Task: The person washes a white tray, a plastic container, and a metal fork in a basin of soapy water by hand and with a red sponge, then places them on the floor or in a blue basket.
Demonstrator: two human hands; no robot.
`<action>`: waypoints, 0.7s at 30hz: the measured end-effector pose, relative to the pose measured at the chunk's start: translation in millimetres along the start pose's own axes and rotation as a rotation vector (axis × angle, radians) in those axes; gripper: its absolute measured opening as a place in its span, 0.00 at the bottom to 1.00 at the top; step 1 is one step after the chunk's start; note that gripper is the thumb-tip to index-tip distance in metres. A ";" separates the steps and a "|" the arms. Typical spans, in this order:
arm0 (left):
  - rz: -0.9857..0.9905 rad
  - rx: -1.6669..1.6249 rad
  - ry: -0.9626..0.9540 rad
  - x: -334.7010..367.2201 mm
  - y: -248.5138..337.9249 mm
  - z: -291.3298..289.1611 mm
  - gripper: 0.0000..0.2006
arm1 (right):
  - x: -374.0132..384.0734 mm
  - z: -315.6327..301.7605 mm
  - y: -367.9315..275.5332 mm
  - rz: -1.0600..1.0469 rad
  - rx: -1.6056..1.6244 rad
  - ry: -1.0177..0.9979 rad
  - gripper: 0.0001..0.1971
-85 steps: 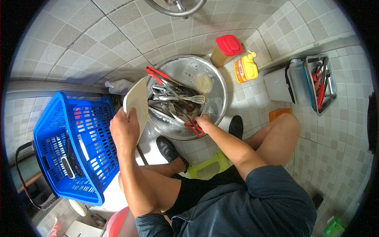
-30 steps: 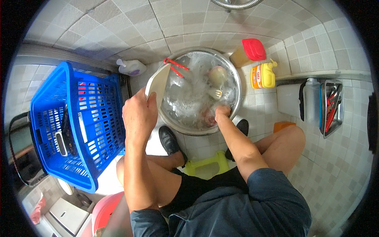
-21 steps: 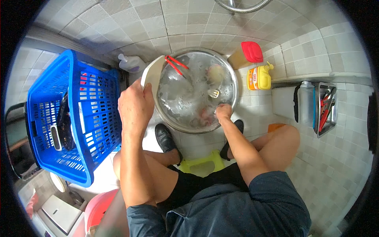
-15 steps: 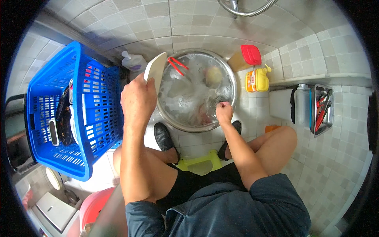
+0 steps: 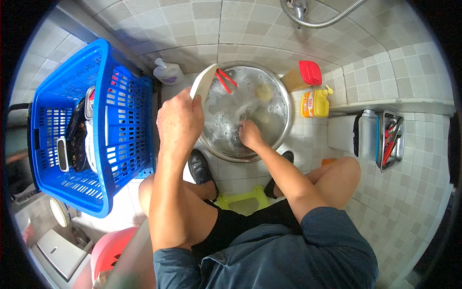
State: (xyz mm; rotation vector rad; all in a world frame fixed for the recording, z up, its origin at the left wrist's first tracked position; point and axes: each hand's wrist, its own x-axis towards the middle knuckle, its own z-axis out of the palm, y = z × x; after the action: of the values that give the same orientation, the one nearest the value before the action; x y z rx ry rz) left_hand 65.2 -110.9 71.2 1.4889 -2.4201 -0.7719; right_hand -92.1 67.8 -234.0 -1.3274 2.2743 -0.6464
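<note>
My left hand (image 5: 180,118) is closed on the near end of a cream-white plate (image 5: 204,85), tilted up and seen nearly edge-on above the left rim of a round metal basin (image 5: 288,103). Cloudy, sudsy water fills the basin. My right hand (image 5: 250,135) is at the water near the basin's front, fingers closed on a dark grey steel wool scrubber (image 5: 236,133), mostly hidden by hand and suds. A pair of red handles (image 5: 225,82) sticks out at the back left of the basin. Something pale yellowish (image 5: 264,93) shows under the water.
A blue plastic basket (image 5: 102,130) holding dishes stands at left. Behind it sits a white pump bottle (image 5: 168,72). Right of the basin are a red-lidded container (image 5: 309,73) and a yellow bottle (image 5: 315,102). A metal tray (image 5: 392,141) with red-handled tools lies farther right.
My right hand has moved left with the scrubber, from the basin's right side toward its front middle. The plate stays in my left hand. The whole view has shifted slightly.
</note>
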 end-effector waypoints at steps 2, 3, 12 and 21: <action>-0.008 0.023 -0.006 2.5 -2.1 -0.6 0.14 | 16.7 5.0 3.6 -0.062 -0.045 -0.011 0.11; -0.013 0.023 -0.007 3.2 -5.2 1.6 0.14 | 26.9 10.2 2.8 -0.005 -0.038 -0.108 0.12; 0.095 0.001 -0.104 10.8 -2.9 15.2 0.10 | 51.0 69.5 74.1 -0.196 -0.038 -0.293 0.20; 0.119 -0.071 -0.103 6.4 -8.9 26.2 0.13 | 61.4 100.6 93.5 -0.132 -0.064 -0.306 0.23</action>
State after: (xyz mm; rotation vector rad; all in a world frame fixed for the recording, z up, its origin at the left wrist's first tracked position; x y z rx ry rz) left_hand 57.9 -111.0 43.8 1.2971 -2.5003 -0.9188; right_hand -126.2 36.3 -377.1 -1.5029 1.9890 -0.3830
